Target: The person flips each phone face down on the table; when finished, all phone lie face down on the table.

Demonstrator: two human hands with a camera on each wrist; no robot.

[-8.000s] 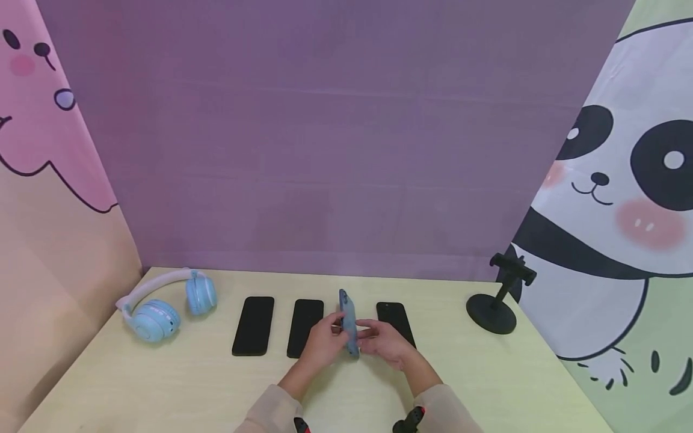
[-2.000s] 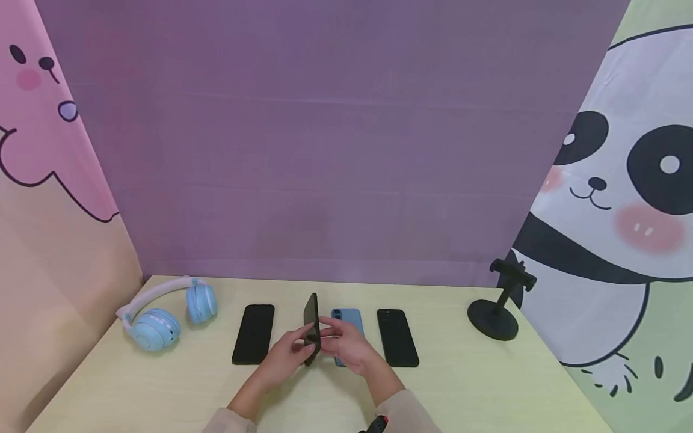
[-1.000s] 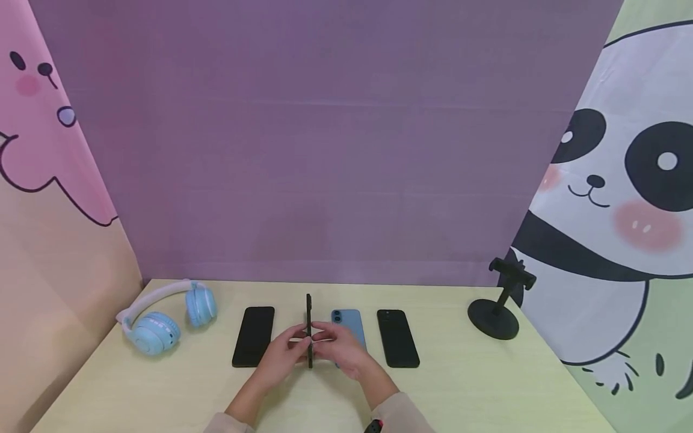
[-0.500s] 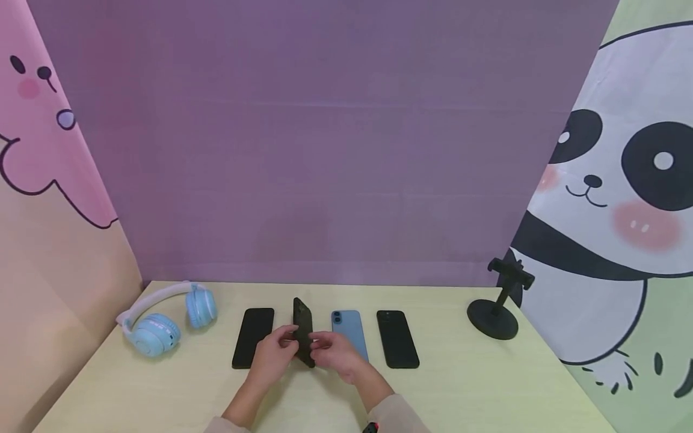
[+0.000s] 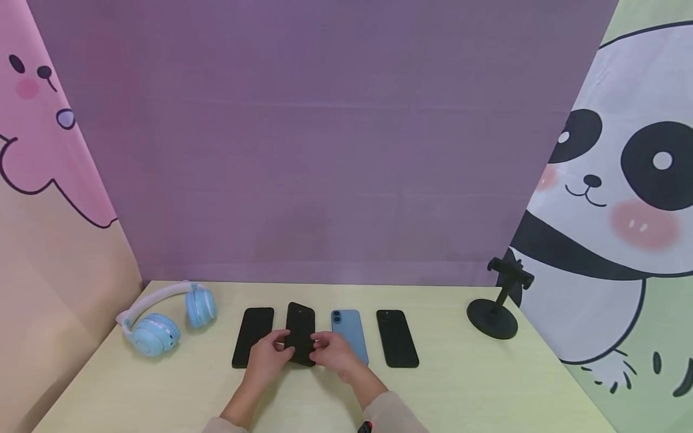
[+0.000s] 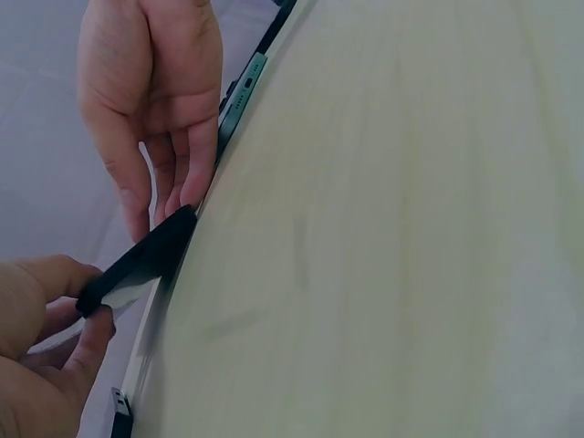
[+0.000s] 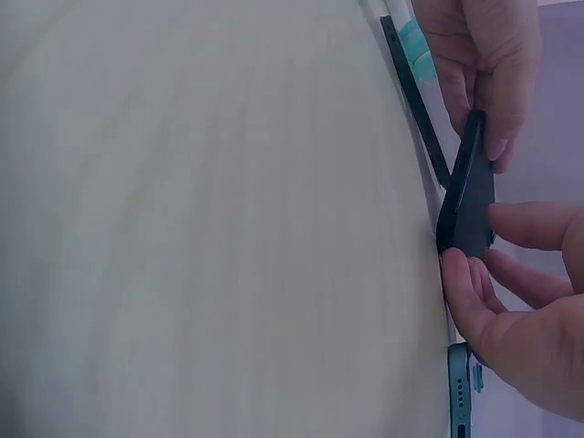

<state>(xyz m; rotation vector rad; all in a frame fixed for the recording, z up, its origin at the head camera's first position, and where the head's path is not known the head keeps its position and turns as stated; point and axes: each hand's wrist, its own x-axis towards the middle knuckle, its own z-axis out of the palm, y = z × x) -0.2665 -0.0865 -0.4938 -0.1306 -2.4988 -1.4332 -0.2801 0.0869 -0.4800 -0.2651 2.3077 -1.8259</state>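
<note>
A black smartphone (image 5: 300, 334) is tilted low over the table, its left edge raised and its right edge close to the tabletop. My left hand (image 5: 265, 356) pinches the raised left edge between thumb and fingers, also seen in the left wrist view. My right hand (image 5: 337, 355) holds the opposite edge, its fingertips around it in the right wrist view. Just right of the held phone lies a blue smartphone (image 5: 349, 334), back up with its camera lenses showing. Another black smartphone (image 5: 253, 338) lies flat beside my left hand.
One more black phone (image 5: 397, 338) lies right of the blue one, its camera end away from me. Light-blue headphones (image 5: 156, 334) rest at the table's left. A black phone stand (image 5: 492, 319) stands near the right edge of the pale table (image 5: 455, 391).
The blue phone, held on edge between both hands earlier, now lies flat. The black phone then stood on edge between my hands; it has turned and its left side has come down.
</note>
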